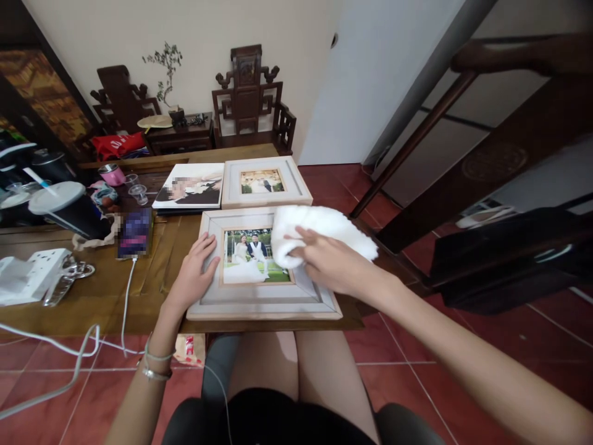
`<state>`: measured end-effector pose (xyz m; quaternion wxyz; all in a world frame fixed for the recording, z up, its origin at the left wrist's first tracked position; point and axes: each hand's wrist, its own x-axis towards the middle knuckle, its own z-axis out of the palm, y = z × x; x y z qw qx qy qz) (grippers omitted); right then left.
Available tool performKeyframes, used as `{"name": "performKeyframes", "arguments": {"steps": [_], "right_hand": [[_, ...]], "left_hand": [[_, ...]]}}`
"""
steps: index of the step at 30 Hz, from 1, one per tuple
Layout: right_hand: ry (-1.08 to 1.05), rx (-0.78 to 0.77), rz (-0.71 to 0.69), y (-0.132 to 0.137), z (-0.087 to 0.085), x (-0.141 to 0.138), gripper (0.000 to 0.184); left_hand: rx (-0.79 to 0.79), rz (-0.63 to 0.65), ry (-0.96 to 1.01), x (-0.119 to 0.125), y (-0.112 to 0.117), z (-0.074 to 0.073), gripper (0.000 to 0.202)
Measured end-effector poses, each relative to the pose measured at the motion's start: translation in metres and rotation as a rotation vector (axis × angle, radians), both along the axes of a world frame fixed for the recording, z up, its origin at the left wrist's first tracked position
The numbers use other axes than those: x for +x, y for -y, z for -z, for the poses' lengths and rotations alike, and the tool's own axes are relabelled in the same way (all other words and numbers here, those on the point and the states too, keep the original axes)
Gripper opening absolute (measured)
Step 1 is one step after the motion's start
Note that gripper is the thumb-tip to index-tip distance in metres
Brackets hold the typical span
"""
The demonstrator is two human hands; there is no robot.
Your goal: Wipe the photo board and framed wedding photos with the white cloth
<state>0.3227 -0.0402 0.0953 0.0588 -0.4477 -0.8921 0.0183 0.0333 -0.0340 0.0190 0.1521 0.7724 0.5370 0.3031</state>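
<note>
A pale framed wedding photo lies flat at the near edge of a low wooden table. My left hand rests flat on the frame's left border, fingers stretched out. My right hand presses a fluffy white cloth onto the right part of the picture and the frame's top right corner, fingers curled on the cloth.
Behind lie a second framed photo and an unframed print. To the left stand a phone on a white cable, a lidded dark cup, a white power strip, small glasses. Carved wooden chairs line the wall; a dark stair rail rises right.
</note>
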Motion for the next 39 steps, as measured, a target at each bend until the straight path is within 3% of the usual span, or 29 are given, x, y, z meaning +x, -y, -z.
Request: {"name": "performKeyframes", "arguments": {"steps": [3, 8, 13, 16, 18, 24, 27, 30, 33, 36, 39], "right_hand": [[0.122, 0.037, -0.009, -0.028, 0.006, -0.007, 0.046], [0.123, 0.186, 0.009, -0.047, 0.003, -0.022, 0.056], [0.236, 0.239, -0.004, -0.049, 0.027, -0.039, 0.044], [0.231, 0.254, -0.021, -0.032, 0.042, -0.042, 0.034], [0.202, 0.217, -0.072, -0.012, 0.042, -0.039, 0.028], [-0.012, -0.113, -0.296, 0.057, -0.001, -0.026, 0.03], [-0.114, -0.224, -0.335, 0.069, -0.008, -0.032, 0.031], [-0.122, -0.137, -0.246, 0.055, 0.008, -0.041, 0.042], [-0.043, 0.025, -0.113, 0.019, 0.028, -0.046, 0.049], [0.012, 0.168, -0.007, -0.025, 0.036, -0.047, 0.041], [0.061, 0.21, 0.01, -0.054, 0.039, -0.049, 0.038]], "left_hand": [[-0.007, 0.002, 0.013, 0.0, 0.002, -0.003, 0.047], [0.017, -0.005, 0.008, 0.0, 0.002, -0.005, 0.048], [0.027, -0.007, 0.002, 0.0, 0.001, -0.002, 0.048], [0.031, -0.006, -0.006, 0.0, 0.001, -0.002, 0.047], [0.04, -0.004, -0.009, 0.0, 0.001, -0.002, 0.046], [0.05, 0.008, -0.042, 0.0, 0.0, 0.0, 0.047], [0.043, 0.024, -0.081, 0.0, 0.0, 0.002, 0.049], [0.034, 0.045, -0.112, 0.0, 0.0, 0.002, 0.049], [0.03, 0.056, -0.11, 0.0, 0.0, 0.001, 0.05], [0.022, 0.062, -0.091, -0.001, 0.001, 0.0, 0.049], [0.018, 0.059, -0.081, -0.001, 0.001, 0.0, 0.049]]}}
